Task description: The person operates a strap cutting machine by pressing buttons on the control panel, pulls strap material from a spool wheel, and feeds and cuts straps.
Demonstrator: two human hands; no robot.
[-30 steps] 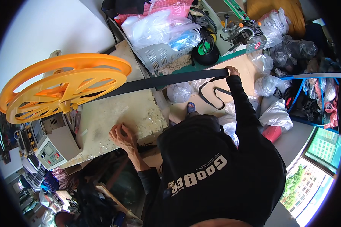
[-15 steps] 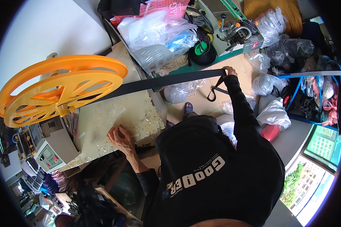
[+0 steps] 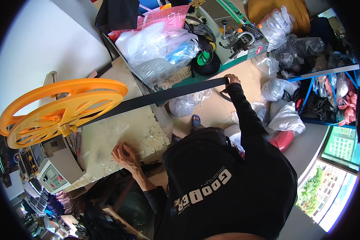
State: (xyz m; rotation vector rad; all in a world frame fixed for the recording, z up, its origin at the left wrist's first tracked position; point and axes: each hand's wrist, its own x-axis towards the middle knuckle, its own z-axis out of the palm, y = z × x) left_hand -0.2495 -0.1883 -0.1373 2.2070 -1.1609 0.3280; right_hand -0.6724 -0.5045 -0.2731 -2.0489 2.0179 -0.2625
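A wide black webbing strap [image 3: 164,96] stretches taut from the orange reel [image 3: 64,130] at the left across the worn table and past its right edge. My right hand [image 3: 233,79], arm reached out forward and to the right, is closed on the strap's far end. A short piece of it hangs as a loop just under that hand. Near the table's front edge, my left hand [image 3: 126,157] rests with loosely curled fingers, apart from the strap. A gap shows between thumb and fingers, and I see nothing in it.
A grey machine with a control panel [image 3: 54,178] stands at the table's left. Beyond the table is a grey plastic basket [image 3: 160,72] full of clear bags. Bagged goods [image 3: 286,120] lie on the floor at the right, beside a blue-framed rack [image 3: 308,98].
The whole view has shifted slightly. The strap loop dangling below my right hand looks smaller and pulled in closer. My left hand keeps its place by the table edge.
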